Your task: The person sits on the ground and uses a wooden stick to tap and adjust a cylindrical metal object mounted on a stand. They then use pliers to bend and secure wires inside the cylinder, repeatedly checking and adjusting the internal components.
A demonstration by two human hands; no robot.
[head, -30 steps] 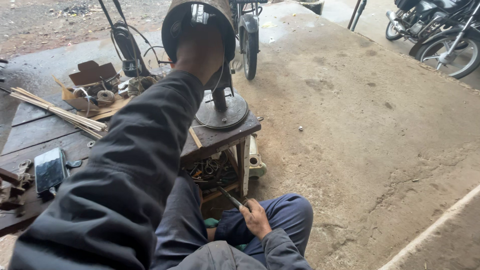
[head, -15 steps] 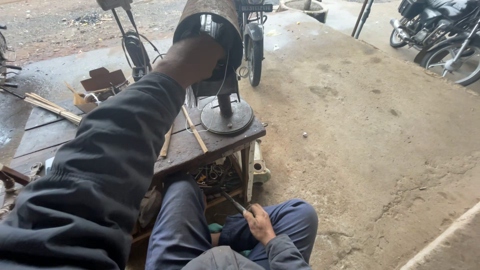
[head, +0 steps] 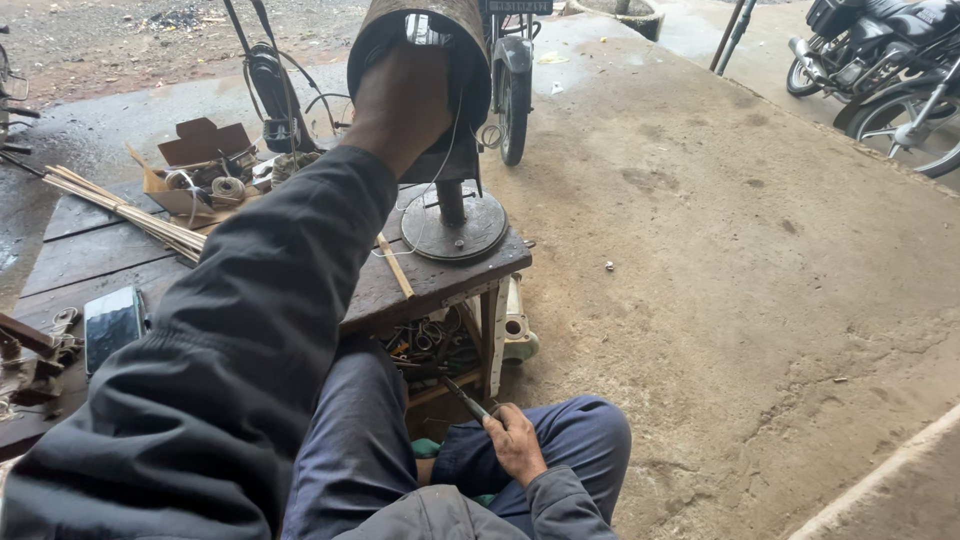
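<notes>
Phone point(head: 112, 325): far left, a dark slab lying flat on the wooden table point(head: 80, 255), screen up.
Stick bundle point(head: 125, 212): thin pale rods laid slantwise across the planks, beside an open cardboard box point(head: 205, 145) of wire rolls.
Left hand point(head: 400, 105): here it is, arm in a dark sleeve stretched right up the frame, the hand pressed into the open mouth of the metal drum point(head: 420, 40). Fingers are tucked inside the rim, so I cannot tell how wide the grasp is or whether it closes on anything.
Metal drum: rusty and round, mounted on a short post over a round base plate point(head: 455, 228) at the table's near right corner, mouth tilted toward the camera.
Loose stick point(head: 395, 265): one rod lying on the table just left of the base plate.
Under the table: a tangle of small metal parts point(head: 425, 345) on a lower shelf.
Right hand point(head: 515, 440): low down, resting by the blue-trousered knee, fingers wrapped tight round a slim dark tool point(head: 462, 397) that points up toward the shelf.
Far right: parked motorcycles point(head: 880, 60) on the bare dirt floor.
</notes>
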